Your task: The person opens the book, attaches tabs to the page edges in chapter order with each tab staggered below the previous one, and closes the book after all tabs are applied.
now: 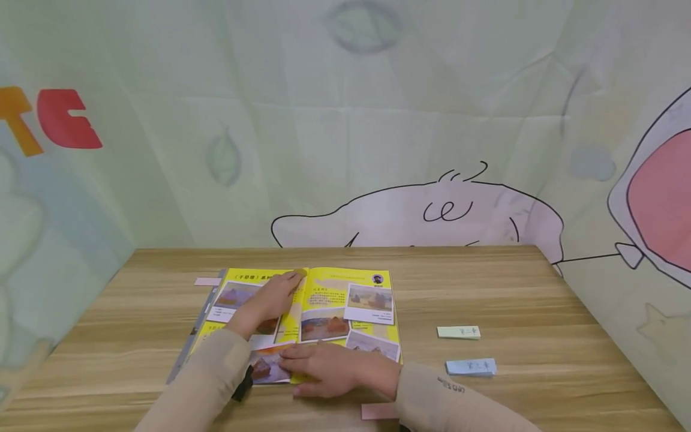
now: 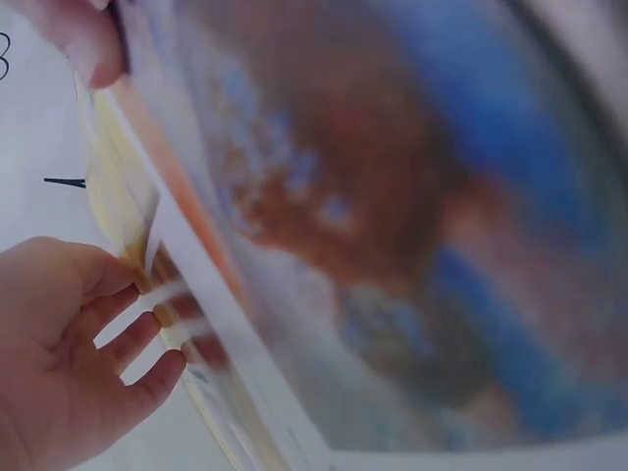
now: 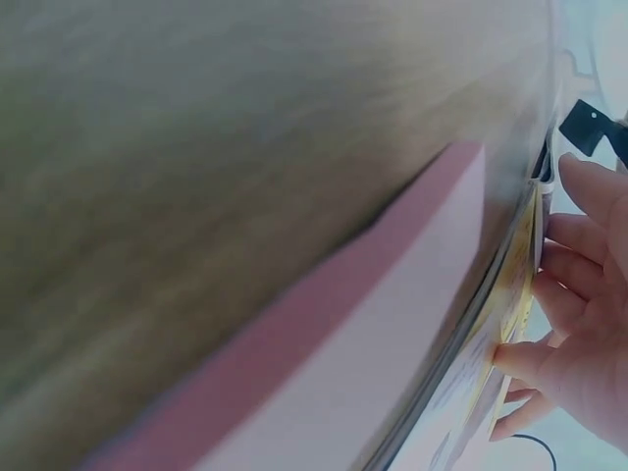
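Observation:
An open magazine (image 1: 330, 298) with yellow pages and printed paintings lies flat, its fold running between my hands. My left hand (image 1: 272, 299) rests on its left page, fingertips at the fold near the top edge. Its fingers (image 2: 147, 383) touch the page in the left wrist view. Lower down, my right hand (image 1: 335, 367) lies across the bottom of the fold with fingers extended to the left. In the right wrist view this hand (image 3: 589, 324) is spread against the page. The sleeve and hands hide parts of both pages.
A pink sticky note (image 1: 207, 281) sticks out at the magazine's upper left. To the right lie a green sticky-note pad (image 1: 459, 332) and a blue pad (image 1: 471, 367), both with handwriting. Another pink pad (image 1: 379, 411) sits near the front, partly under the right forearm. A printed cloth backdrop (image 1: 345, 138) rises behind the table.

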`<state>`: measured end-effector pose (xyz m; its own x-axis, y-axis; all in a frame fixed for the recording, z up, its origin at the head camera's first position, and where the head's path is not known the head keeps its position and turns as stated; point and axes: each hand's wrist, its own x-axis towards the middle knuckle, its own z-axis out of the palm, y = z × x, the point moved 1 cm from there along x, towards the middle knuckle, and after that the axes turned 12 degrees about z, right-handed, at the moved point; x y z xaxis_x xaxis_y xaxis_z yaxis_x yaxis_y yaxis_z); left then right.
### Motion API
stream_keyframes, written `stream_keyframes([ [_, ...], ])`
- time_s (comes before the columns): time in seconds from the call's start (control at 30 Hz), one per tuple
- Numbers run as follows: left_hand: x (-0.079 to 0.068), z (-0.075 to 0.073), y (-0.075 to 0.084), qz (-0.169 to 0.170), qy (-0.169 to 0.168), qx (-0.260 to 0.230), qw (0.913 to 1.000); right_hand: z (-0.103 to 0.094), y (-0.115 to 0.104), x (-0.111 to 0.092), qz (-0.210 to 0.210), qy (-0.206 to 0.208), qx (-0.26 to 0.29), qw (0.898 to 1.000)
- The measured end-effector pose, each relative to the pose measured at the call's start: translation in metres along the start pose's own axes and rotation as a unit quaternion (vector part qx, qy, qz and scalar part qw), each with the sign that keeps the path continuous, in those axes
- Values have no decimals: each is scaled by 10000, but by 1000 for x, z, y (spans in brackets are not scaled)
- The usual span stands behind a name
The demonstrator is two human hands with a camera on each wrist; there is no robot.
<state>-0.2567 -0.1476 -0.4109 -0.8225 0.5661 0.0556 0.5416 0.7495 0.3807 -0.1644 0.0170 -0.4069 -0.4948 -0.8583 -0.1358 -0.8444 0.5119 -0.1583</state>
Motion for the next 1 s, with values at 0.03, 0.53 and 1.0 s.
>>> stream_keyframes([
  [0.03,0,0,0,-19,16,-17,10000,-1,0,0,13,6,41,10000],
  [0.53,1,-2,18,440,686,158,9966,-11,13,-5,87,151,851,9962],
  [1.0,8,7,59,719,543,-329,9954,-24,44,-44,440,435,1455,9874],
])
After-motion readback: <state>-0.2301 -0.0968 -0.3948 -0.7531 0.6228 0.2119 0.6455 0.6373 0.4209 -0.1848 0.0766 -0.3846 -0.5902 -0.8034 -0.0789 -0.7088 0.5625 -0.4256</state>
